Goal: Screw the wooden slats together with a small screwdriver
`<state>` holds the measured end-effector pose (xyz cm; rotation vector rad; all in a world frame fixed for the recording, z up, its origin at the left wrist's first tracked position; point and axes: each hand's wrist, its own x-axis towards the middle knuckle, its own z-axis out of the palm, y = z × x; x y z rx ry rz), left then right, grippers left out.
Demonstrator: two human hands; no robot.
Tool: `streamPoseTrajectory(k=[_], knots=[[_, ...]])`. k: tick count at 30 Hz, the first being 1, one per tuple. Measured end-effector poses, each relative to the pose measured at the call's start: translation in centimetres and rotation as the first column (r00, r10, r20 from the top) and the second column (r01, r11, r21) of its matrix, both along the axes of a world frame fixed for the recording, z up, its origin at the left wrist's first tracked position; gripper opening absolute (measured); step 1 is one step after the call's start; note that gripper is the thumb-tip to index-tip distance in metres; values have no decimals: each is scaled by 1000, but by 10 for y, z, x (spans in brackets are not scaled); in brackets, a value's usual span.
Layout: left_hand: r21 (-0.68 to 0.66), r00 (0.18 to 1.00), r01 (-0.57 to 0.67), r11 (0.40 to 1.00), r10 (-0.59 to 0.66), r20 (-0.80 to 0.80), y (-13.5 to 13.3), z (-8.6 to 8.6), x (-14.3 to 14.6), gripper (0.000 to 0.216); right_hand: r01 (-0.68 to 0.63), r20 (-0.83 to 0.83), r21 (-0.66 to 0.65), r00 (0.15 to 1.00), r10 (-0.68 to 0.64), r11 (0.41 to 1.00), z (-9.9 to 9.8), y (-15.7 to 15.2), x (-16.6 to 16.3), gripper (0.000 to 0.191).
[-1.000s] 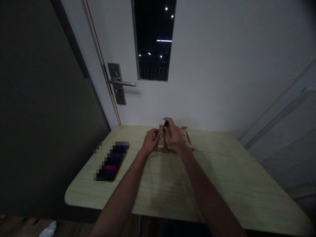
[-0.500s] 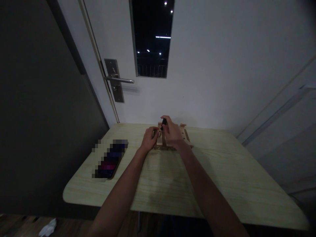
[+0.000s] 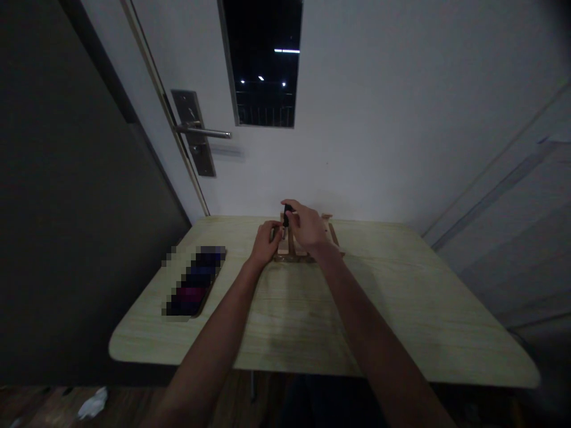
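Up it comes: the black-handled screwdriver [image 3: 286, 216], gripped in the right hand [image 3: 307, 227], has been tipped straighter over the tabletop's wooden frame [image 3: 284, 250], seemingly better aligned. Whether anything is pinched by the left hand [image 3: 264, 241], at the frame's left edge, cannot be told.

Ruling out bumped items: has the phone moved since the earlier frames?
No. The phone keeps its place against the left edge of the table; both shifted together in the picture.

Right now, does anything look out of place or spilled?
Yes: a crumpled white scrap on the floor, at lower left. It looks dropped rather than placed, though I can't tell what it is. I see no spill.
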<state>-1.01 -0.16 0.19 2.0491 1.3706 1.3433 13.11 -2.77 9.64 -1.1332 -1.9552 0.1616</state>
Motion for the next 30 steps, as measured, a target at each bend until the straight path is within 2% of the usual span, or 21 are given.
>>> streamPoseTrajectory(k=[4, 9, 12, 15, 18, 22, 24, 26, 30], knots=[[-5, 1000, 4, 1000, -4, 19, -2, 1, 1, 24, 28, 0, 3, 1000, -28, 1000, 1, 0, -3, 26], [24, 1000, -5, 1000, 5, 18, -1, -1, 2, 25, 4, 55, 11, 998, -5, 1000, 3, 7, -1, 12], [15, 999, 37, 999, -37, 31, 0, -3, 2, 32, -24, 57, 17, 998, 23, 1000, 3, 11, 4, 19], [-34, 993, 103, 994, -101, 58, -1, -3, 2, 36, -118, 66, 44, 991, 115, 992, 4, 11, 11, 27], [-64, 987, 146, 987, -141, 76, -3, -3, 2, 38, -235, 41, -49, 971, 237, 971, 11, 10, 20, 32], [-48, 987, 142, 989, -138, 79, -2, -6, 2, 39, -327, 2, -137, 944, 331, 935, 19, 17, 29, 31], [-39, 989, 139, 990, -136, 64, -2, -7, 2, 40, -357, -23, -151, 933, 358, 922, 21, 23, 31, 20], [-30, 990, 133, 991, -132, 52, -2, -8, 2, 41, -334, -16, -135, 942, 335, 933, 20, 28, 32, 14], [-5, 993, 109, 994, -108, 42, -6, -6, 5, 41, -177, 70, -76, 981, 183, 981, 21, 29, 30, 21]])
